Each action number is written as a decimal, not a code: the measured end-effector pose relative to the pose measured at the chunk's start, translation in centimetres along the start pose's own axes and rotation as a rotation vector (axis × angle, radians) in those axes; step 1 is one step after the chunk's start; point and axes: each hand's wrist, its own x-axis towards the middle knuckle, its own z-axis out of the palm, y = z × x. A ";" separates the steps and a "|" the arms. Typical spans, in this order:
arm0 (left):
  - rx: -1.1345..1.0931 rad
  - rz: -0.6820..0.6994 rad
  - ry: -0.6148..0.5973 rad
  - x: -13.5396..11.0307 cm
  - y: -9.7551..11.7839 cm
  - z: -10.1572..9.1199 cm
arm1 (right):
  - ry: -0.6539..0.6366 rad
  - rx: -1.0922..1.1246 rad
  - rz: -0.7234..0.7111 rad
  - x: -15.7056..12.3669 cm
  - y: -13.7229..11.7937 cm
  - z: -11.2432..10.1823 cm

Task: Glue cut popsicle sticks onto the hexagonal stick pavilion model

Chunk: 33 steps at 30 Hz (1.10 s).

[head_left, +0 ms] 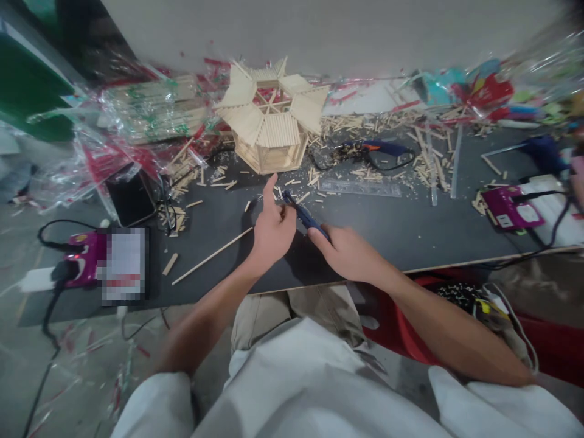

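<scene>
My right hand (345, 250) grips the handles of dark blue cutters (302, 214), whose jaws point up and left. My left hand (270, 230) pinches something small at those jaws, its index finger raised. What it holds is too small to name. Both hands hover over a dark board (410, 228). Just beyond them stands a small wooden-stick pavilion model (272, 118) with a fanned roof. A long thin wooden stick (212, 256) lies on the board left of my left hand.
Stick offcuts litter the board. A clear ruler (360, 187) and a blue glue gun (376, 149) lie to the right. A dark phone (131, 198), crumpled plastic wrap (150, 112) and purple devices (84, 258) (506, 208) sit at the sides. A red bin (556, 344) stands at lower right.
</scene>
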 end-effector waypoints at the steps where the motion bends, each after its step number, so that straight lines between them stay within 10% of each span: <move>1: 0.082 0.062 0.010 -0.5 -0.3 0.1 | -0.017 0.021 -0.005 -0.2 0.2 0.1; 7: 0.645 0.327 0.141 -4.6 -3.4 0.1 | -0.187 0.127 -0.037 -2.2 0.6 1.0; 14: 1.128 0.116 0.085 -7.8 -4.3 0.6 | -0.317 0.161 0.022 -5.0 0.6 1.3; 33: 1.356 -0.033 -0.053 -11.5 -4.3 -0.3 | -0.241 0.045 -0.116 -7.8 1.0 3.4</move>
